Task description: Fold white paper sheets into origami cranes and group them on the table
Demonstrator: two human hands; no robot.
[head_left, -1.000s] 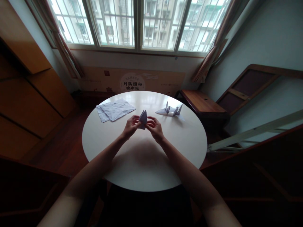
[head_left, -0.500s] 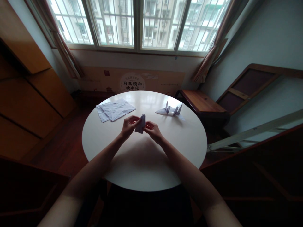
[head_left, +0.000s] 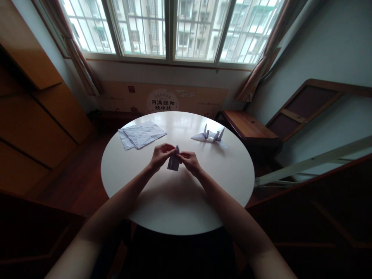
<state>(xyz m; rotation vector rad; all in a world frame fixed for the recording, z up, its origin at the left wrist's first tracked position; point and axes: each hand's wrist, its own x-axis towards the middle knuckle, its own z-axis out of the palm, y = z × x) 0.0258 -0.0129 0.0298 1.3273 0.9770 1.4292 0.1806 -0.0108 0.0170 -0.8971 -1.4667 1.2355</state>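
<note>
A small piece of folded paper point(head_left: 173, 162), pale bluish-grey, is held up over the middle of the round white table point(head_left: 180, 217). My left hand point(head_left: 161, 155) pinches its upper left side between thumb and fingers. On the other side, my right hand point(head_left: 189, 160) is closed on its right edge near the top. The lower part of the paper hangs free below the fingers, and a narrow tip sticks up above them. The fingertips partly hide the folds.
Creased sheets of paper point(head_left: 143, 134) lie overlapping at the table's back left. Folded paper cranes point(head_left: 213, 135) stand at the back right. Beyond the table are a wooden bench point(head_left: 248, 126) on the right and a barred window point(head_left: 171, 31) ahead.
The folded paper has been tilted and lowered slightly, so its lower part now points toward me. Both hands have shifted a little with it and still grip it.
</note>
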